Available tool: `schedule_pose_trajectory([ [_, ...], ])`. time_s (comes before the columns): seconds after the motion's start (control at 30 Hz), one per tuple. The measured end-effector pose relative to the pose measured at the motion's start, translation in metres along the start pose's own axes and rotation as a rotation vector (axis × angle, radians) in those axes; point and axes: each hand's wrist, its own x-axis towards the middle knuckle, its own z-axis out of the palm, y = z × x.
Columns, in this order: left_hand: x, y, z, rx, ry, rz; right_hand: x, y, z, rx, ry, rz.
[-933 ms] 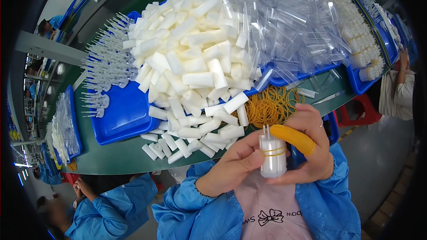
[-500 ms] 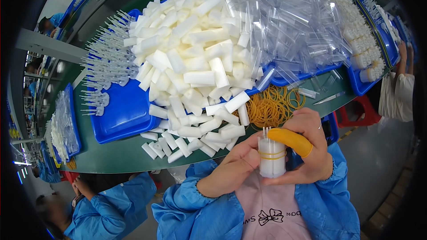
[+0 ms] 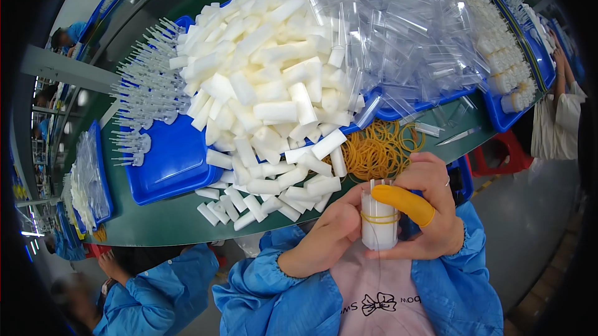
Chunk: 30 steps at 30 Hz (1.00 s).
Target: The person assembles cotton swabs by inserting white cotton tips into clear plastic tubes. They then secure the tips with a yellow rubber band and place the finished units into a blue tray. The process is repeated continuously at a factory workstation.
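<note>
In front of my chest, both hands hold a white cylinder in a clear sleeve (image 3: 379, 234), upright, with yellow rubber bands around its middle. My left hand (image 3: 333, 236) closes on its left side with the fingertips. My right hand (image 3: 436, 208) wraps its right side, thumb near the base. A yellow finger cot (image 3: 405, 204) covers one right finger, which presses at the top rim. Thin pale rods barely show at the top, partly hidden by that finger. Beyond my hands lies a pile of yellow rubber bands (image 3: 377, 152).
White foam-like cylinders (image 3: 274, 74) are heaped on the green table (image 3: 162, 221). Clear plastic tubes (image 3: 405, 37) lie right of them. A blue tray (image 3: 168, 168) holds rows of spiky translucent parts (image 3: 149, 74). Tweezers (image 3: 460, 137) lie near the right edge. A co-worker's blue sleeve (image 3: 156, 286) is at left.
The thin rods at the cylinder's top stick up less than before, and my yellow-covered finger has shifted slightly left and down over the rim. The view has shifted slightly.
</note>
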Motion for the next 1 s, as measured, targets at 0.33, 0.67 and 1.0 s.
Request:
schedule_pose_trajectory([
  [0.33,0.001,0.005,-0.008,0.385,-0.004,-0.057,-0.008,0.035,-0.01,0.682,-0.1,0.266],
  [0.67,0.003,0.0,0.006,0.825,0.015,0.783,-0.055,0.046,-0.081,0.479,0.89,0.461],
  [1.0,0.019,0.006,0.027,1.864,-0.309,1.141,-0.052,0.037,-0.029,1.347,0.122,0.586],
])
